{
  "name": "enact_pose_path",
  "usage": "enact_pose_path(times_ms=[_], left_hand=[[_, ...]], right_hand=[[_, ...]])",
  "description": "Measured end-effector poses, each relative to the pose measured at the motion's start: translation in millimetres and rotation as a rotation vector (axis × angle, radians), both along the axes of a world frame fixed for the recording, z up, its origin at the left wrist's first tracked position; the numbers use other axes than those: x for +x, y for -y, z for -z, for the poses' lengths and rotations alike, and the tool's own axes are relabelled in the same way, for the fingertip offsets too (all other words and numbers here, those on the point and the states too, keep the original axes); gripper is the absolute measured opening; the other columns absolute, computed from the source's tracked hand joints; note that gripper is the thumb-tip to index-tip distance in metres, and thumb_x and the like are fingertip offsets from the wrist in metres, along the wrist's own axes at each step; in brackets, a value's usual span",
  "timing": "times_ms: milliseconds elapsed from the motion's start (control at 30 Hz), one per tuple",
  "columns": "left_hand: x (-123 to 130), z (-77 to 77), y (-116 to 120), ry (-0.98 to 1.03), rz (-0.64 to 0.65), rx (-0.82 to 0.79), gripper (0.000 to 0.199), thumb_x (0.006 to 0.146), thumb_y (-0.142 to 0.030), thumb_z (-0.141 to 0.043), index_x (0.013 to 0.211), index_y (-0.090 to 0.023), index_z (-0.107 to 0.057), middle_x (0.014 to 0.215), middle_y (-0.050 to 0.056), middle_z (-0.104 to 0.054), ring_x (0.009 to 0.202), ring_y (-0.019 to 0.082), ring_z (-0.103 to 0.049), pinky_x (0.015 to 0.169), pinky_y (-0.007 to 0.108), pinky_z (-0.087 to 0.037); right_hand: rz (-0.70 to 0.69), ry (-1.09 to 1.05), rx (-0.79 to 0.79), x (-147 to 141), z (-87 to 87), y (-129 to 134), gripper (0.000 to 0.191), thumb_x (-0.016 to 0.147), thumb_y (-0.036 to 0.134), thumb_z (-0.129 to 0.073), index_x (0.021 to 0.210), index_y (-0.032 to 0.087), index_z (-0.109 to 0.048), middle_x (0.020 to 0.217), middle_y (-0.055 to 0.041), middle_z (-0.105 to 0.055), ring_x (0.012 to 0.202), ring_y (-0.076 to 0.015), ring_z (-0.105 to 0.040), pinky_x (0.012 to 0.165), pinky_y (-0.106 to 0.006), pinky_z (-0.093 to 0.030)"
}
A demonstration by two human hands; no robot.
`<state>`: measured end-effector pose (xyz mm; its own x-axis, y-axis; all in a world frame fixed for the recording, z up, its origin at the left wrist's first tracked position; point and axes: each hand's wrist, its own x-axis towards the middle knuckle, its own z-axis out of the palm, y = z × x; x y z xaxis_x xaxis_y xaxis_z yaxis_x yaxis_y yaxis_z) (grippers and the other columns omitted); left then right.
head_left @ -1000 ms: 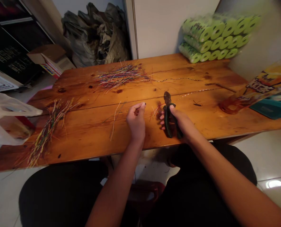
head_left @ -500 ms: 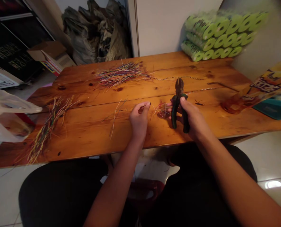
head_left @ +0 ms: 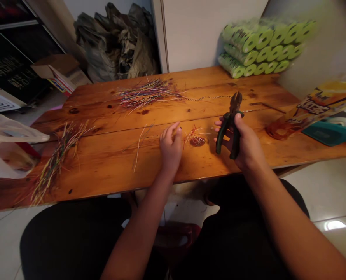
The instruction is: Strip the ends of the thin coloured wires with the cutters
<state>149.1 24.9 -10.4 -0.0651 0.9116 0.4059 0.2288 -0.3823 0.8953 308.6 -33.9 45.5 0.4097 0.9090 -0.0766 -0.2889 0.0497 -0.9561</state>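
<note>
My right hand (head_left: 243, 142) is wrapped round dark pliers with green-black handles (head_left: 234, 103), jaws pointing up and handles spread. My left hand (head_left: 171, 146) hovers over the table with fingers curled and the thumb near the index finger; whether something small is between them cannot be made out. Between the two hands lies a small heap of short red and white wire pieces (head_left: 195, 136). Left of my left hand are a few loose thin wires (head_left: 138, 147). A large bundle of coloured wires (head_left: 146, 93) lies at the back, another bundle (head_left: 58, 161) at the left.
On the wooden table (head_left: 103, 155) a plastic bag (head_left: 9, 147) stands at the left. At the right are an orange drink bottle (head_left: 307, 111) and a teal container (head_left: 327, 132). Green rolls (head_left: 254, 50) are stacked at the back right. A twisted wire runs across the back.
My right hand has moved right with the pliers, away from the small wire heap, which shows more fully. My left hand's fingers have shifted slightly. The view has turned a little.
</note>
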Motion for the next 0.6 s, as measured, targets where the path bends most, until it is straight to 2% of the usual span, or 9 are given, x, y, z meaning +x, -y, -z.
enact_pose_path(times_ms=[67, 133, 233, 300, 367, 433, 500, 600], left_hand=[[-5.6, -5.8, 10.9, 0.044, -0.048, 0.009, 0.028, 0.089, -0.032, -0.045, 0.11, -0.023, -0.061, 0.116, 0.007, -0.062, 0.109, 0.017, -0.055, 0.096, 0.034, -0.039], [-18.2, -12.2, 26.1, 0.002, -0.058, 0.002, 0.029, 0.09, -0.033, -0.043, 0.11, -0.023, -0.06, 0.115, 0.006, -0.063, 0.107, 0.017, -0.056, 0.093, 0.032, -0.041], [-52.5, -19.1, 44.7, -0.336, 0.037, 0.043, 0.025, 0.088, -0.031, -0.046, 0.105, -0.023, -0.063, 0.103, 0.005, -0.068, 0.099, 0.019, -0.059, 0.089, 0.034, -0.043], [-82.1, -22.4, 47.2, -0.614, 0.006, 0.079, 0.022, 0.086, -0.03, -0.049, 0.099, -0.024, -0.066, 0.099, 0.005, -0.069, 0.097, 0.022, -0.059, 0.09, 0.037, -0.042], [-109.7, -27.0, 40.6, -0.79, -0.116, 0.066, 0.022, 0.086, -0.029, -0.048, 0.097, -0.022, -0.066, 0.096, 0.006, -0.069, 0.094, 0.023, -0.059, 0.087, 0.037, -0.044], [-128.1, -33.9, 28.3, -0.942, -0.162, -0.002, 0.023, 0.085, -0.03, -0.048, 0.096, -0.022, -0.066, 0.096, 0.007, -0.07, 0.091, 0.025, -0.061, 0.082, 0.036, -0.046], [-133.5, -42.6, 15.0, -1.096, -0.18, -0.056, 0.025, 0.086, -0.031, -0.046, 0.096, -0.021, -0.067, 0.094, 0.008, -0.07, 0.089, 0.026, -0.063, 0.077, 0.036, -0.047], [-123.0, -55.7, -0.3, -1.321, -0.164, -0.12, 0.029, 0.085, -0.033, -0.045, 0.092, -0.018, -0.069, 0.092, 0.013, -0.07, 0.089, 0.031, -0.063, 0.071, 0.038, -0.048]], right_hand=[[-0.002, -0.025, -0.002, 0.6, 0.7, -0.2, 0.036, 0.079, 0.054, -0.058, 0.088, 0.02, -0.061, 0.095, -0.0053, -0.066, 0.084, -0.0167, -0.064, 0.059, -0.024, -0.055], [-0.011, -0.043, -0.006, 0.7, 0.5, -1.0, 0.036, 0.079, 0.054, -0.058, 0.088, 0.02, -0.061, 0.096, -0.0052, -0.065, 0.084, -0.0166, -0.063, 0.059, -0.024, -0.055], [-0.013, -0.071, -0.016, -0.5, -1.1, -3.0, 0.035, 0.079, 0.054, -0.058, 0.087, 0.02, -0.061, 0.095, -0.0047, -0.065, 0.082, -0.016, -0.063, 0.058, -0.024, -0.055], [-0.003, -0.089, -0.023, -2.1, -2.0, -4.1, 0.034, 0.079, 0.053, -0.058, 0.086, 0.02, -0.062, 0.094, -0.0046, -0.065, 0.081, -0.0155, -0.063, 0.058, -0.024, -0.055], [-0.002, -0.097, -0.024, -3.9, -2.1, -4.6, 0.034, 0.078, 0.053, -0.059, 0.086, 0.02, -0.062, 0.092, -0.0047, -0.066, 0.08, -0.0157, -0.063, 0.057, -0.024, -0.055], [-0.022, -0.095, -0.017, -5.6, -1.4, -4.6, 0.034, 0.077, 0.053, -0.061, 0.086, 0.02, -0.062, 0.092, -0.0047, -0.066, 0.08, -0.0163, -0.064, 0.057, -0.024, -0.056], [-0.04, -0.094, -0.016, -6.7, -0.6, -4.2, 0.034, 0.077, 0.053, -0.061, 0.086, 0.02, -0.063, 0.093, -0.0049, -0.066, 0.081, -0.0167, -0.064, 0.056, -0.024, -0.056], [-0.04, -0.103, -0.039, -6.9, 0.4, -4.0, 0.032, 0.078, 0.051, -0.061, 0.085, 0.02, -0.063, 0.093, -0.0049, -0.066, 0.08, -0.0168, -0.063, 0.056, -0.024, -0.056]])
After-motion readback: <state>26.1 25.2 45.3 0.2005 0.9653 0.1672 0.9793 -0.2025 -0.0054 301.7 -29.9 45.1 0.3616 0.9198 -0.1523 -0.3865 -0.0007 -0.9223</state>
